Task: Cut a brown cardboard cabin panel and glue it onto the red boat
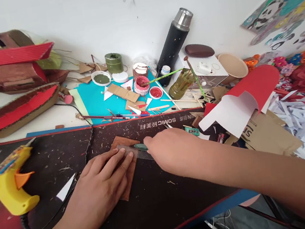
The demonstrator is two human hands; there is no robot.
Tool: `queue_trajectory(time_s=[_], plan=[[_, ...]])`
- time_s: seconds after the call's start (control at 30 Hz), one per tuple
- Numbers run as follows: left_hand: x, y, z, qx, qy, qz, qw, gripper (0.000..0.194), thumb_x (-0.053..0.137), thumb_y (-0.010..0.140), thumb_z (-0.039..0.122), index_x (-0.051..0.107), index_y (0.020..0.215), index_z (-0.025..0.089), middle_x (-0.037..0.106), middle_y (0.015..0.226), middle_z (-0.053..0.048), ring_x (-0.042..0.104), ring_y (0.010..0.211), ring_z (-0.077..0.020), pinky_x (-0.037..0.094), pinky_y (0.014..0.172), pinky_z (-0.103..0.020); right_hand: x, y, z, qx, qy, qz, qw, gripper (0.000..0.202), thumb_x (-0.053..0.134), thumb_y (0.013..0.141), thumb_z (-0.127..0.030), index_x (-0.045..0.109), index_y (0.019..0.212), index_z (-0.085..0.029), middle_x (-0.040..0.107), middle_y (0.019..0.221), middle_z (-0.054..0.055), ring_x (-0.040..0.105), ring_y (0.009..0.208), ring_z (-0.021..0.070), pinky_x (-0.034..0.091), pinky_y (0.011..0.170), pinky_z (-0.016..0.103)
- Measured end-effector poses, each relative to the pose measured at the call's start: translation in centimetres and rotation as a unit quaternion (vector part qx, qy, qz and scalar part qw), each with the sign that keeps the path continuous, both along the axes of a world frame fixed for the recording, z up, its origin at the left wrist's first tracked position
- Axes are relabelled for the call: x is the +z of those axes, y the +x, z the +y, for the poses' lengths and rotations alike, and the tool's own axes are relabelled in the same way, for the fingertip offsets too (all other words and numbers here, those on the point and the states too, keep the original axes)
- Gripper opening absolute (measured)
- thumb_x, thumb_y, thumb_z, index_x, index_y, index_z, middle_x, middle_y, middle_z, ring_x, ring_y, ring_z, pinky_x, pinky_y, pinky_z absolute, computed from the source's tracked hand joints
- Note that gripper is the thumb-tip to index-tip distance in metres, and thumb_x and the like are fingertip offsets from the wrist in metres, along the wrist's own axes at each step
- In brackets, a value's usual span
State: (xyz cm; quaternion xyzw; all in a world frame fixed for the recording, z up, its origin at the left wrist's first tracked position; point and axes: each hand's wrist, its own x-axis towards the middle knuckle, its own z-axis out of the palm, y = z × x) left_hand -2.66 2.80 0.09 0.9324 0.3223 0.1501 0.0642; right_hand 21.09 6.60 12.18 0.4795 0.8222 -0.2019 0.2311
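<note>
A brown piece of cardboard [131, 177] lies on the dark mat, partly covered by my left hand [102, 179]. A clear ruler [141, 153] crosses the cardboard, and the fingertips of my left hand rest on it, fingers stretched out and flat. My right hand [169, 150] is closed around a green cutter [140, 147], whose front end points left, along the upper edge of the ruler. Most of the cutter's handle is hidden inside my right hand.
A yellow glue gun [10, 181] and a white paper triangle [66, 188] lie left. Behind are cardboard boats [14, 112], paint pots [141, 85] on blue paper [93, 100] and a black thermos [173, 40]. Red-white paper [257, 83] and paper strips [299, 119] lie right.
</note>
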Motion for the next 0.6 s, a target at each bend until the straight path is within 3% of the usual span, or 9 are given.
queue_trajectory(time_s=[0.17, 0.3, 0.43, 0.6], plan=[[0.1, 0.2, -0.1, 0.009, 0.018, 0.012, 1.0, 0.05, 0.048, 0.107, 0.03, 0.051, 0.155, 0.019, 0.068, 0.144, -0.011, 0.057, 0.133, -0.0332, 0.047, 0.105, -0.049, 0.0, 1.8, -2.2, -0.067, 0.035, 0.011, 0.997, 0.023, 0.046, 0.108, -0.032, 0.064, 0.114, -0.018, 0.076, 0.083, 0.009, 0.074, 0.075, 0.0267, 0.043, 0.063, 0.033], [0.2, 0.6, -0.2, 0.034, 0.027, 0.011, 0.999, 0.044, 0.048, 0.107, 0.028, 0.058, 0.149, 0.018, 0.069, 0.142, -0.011, 0.059, 0.131, -0.0315, 0.047, 0.106, -0.047, -1.7, 2.9, -4.0, -0.108, 0.046, 0.048, 0.992, 0.02, 0.049, 0.108, -0.034, 0.061, 0.112, -0.019, 0.077, 0.088, 0.007, 0.073, 0.077, 0.0248, 0.035, 0.06, 0.032], [0.4, 0.7, -0.3, 0.033, 0.039, 0.01, 0.999, 0.041, 0.049, 0.106, 0.026, 0.061, 0.145, 0.017, 0.069, 0.14, -0.012, 0.059, 0.131, -0.0316, 0.047, 0.108, -0.047, -3.3, 3.3, -4.8, -0.129, 0.043, 0.066, 0.988, 0.023, 0.054, 0.107, -0.039, 0.059, 0.117, -0.018, 0.078, 0.093, 0.009, 0.075, 0.083, 0.0278, 0.036, 0.062, 0.033], [0.6, 0.8, -0.2, 0.03, 0.052, -0.03, 0.998, 0.038, 0.05, 0.106, 0.026, 0.062, 0.14, 0.013, 0.071, 0.134, -0.013, 0.062, 0.124, -0.0288, 0.048, 0.106, -0.044, -4.0, 2.6, -4.7, -0.147, 0.025, 0.035, 0.988, 0.023, 0.056, 0.105, -0.033, 0.056, 0.123, -0.018, 0.078, 0.092, 0.01, 0.076, 0.083, 0.0297, 0.037, 0.061, 0.033]])
